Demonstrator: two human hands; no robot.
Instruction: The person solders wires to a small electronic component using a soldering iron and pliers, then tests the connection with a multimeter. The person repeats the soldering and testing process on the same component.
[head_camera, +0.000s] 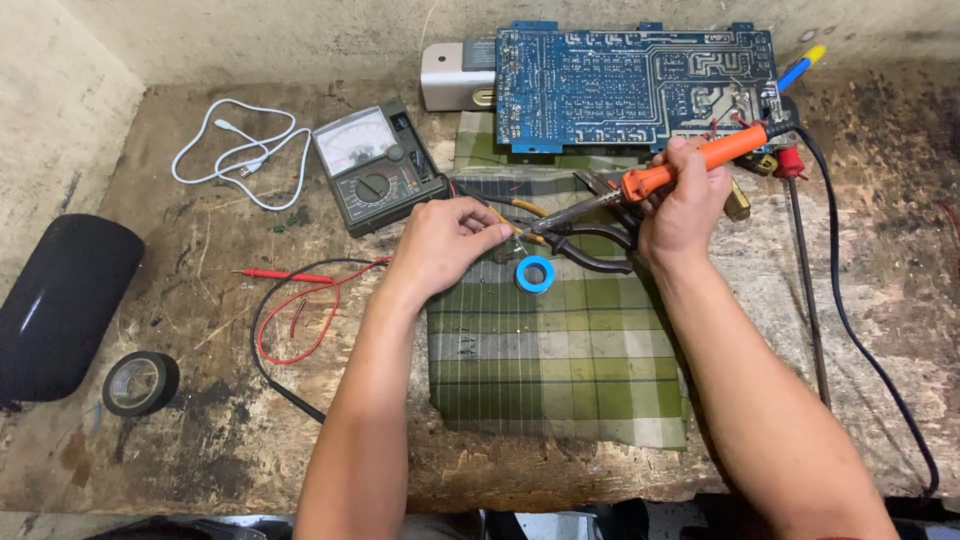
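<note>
My right hand (683, 205) grips an orange-handled soldering iron (690, 160), its metal tip slanting down to the left toward my left hand. My left hand (440, 243) has its fingers pinched together on something small and thin near the iron's tip; I cannot make out what it is. A small blue ring-shaped spool (535, 274) lies just below the tip on a green checked cloth (560, 370). Black-handled pliers (590, 245) lie on the cloth under the iron. A large blue circuit board (620, 85) lies at the back.
An analog multimeter (375, 165) sits left of the cloth with red and black probe leads (300, 310). A white cable (245, 150), a roll of black tape (140, 383) and a black cylindrical speaker (60, 300) lie to the left. The iron's black cord (850, 320) runs down the right.
</note>
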